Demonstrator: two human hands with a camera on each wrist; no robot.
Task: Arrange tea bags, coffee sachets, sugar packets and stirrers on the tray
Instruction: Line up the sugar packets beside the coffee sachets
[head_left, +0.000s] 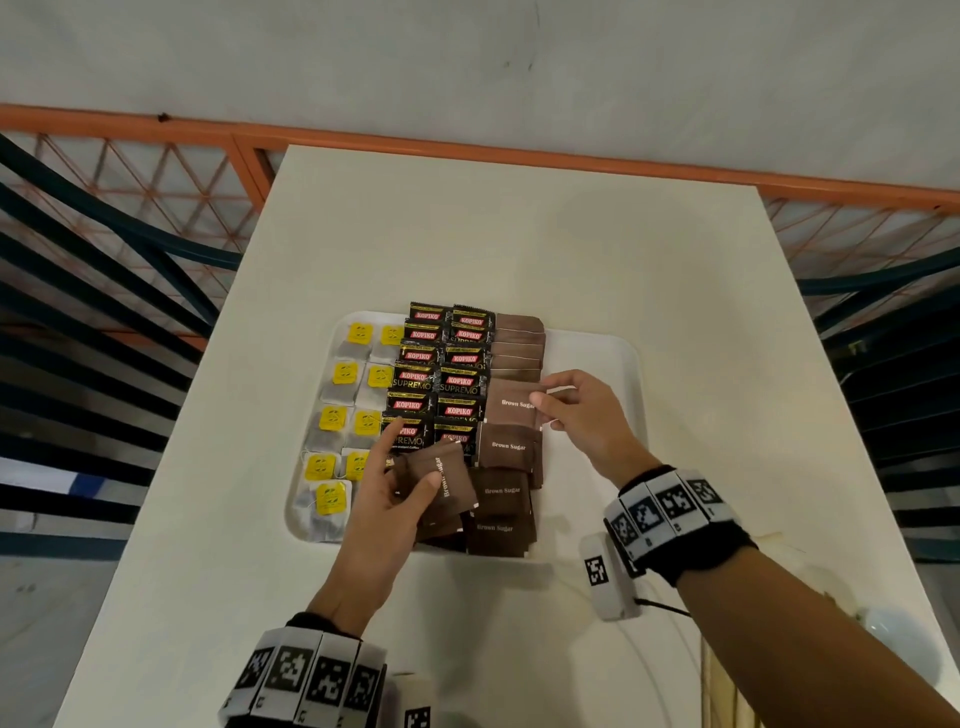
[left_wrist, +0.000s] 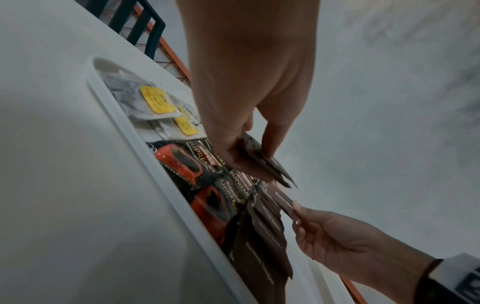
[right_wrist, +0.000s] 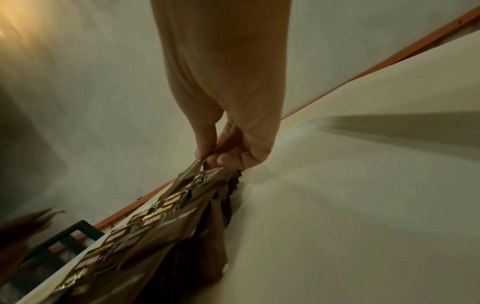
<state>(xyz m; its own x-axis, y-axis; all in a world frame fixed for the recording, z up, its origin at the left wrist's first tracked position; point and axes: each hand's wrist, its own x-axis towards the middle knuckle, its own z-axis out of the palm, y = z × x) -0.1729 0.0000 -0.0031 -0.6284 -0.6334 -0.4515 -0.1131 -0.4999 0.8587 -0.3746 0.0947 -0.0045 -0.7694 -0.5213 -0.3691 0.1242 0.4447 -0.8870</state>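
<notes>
**Laying brown sugar packets beside the coffee column**

The right hand (head_left: 582, 415) pinches a brown sugar packet (head_left: 511, 402) at its edge, just right of the coffee sachets (head_left: 439, 374) on the tray (head_left: 618, 364). The left hand (head_left: 395, 488) grips a small stack of spare packets (head_left: 447, 480) over the tray's near edge. Best lower the packet flat, overlapping its neighbour evenly and square to the coffee sachets. Tea bags (head_left: 345, 415) fill the tray's left side; right of the sugar column is bare tray floor, probably room for stirrers.
</notes>
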